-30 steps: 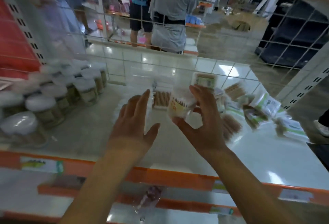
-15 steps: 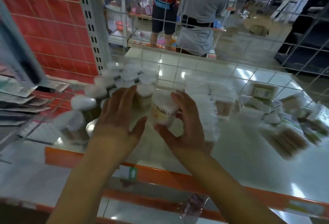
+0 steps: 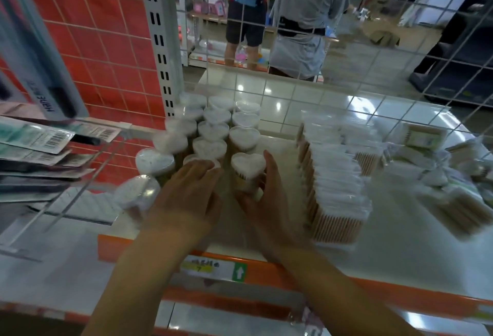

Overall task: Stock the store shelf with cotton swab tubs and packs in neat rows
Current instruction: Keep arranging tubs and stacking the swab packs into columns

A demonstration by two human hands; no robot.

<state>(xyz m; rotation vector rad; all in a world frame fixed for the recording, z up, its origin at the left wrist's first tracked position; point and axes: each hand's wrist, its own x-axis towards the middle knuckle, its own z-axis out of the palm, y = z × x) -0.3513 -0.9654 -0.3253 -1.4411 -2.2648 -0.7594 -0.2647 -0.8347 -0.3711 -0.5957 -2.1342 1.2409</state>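
The right hand (image 3: 262, 197) grips a heart-lidded tub (image 3: 248, 171) at the front of the shelf (image 3: 400, 242), thumb curled round its near side and fingers up its right wall; the tub's lower half is hidden behind the thumb. It stands upright at the near end of the right-hand row of tubs (image 3: 213, 127), just in front of the next heart lid.

The left hand (image 3: 190, 193) lies flat, fingers straight and together, its tips resting on the front tub of the middle row, whose lid is mostly covered. The tubs run back in 3 rows toward the white upright (image 3: 162, 42); the far ones blur together, so their count is unclear.

Right of the right hand stands a tight row of swab packs (image 3: 336, 183), wooden sticks showing at the near end. Farther right, loose packs (image 3: 437, 173) lie in a heap — blurred and cut off by the frame edge. A price label (image 3: 210, 269) on the orange shelf edge is partly hidden by the left forearm. Through the wire back (image 3: 373, 69), 2 people (image 3: 306, 15) stand cut off above the shoulders.
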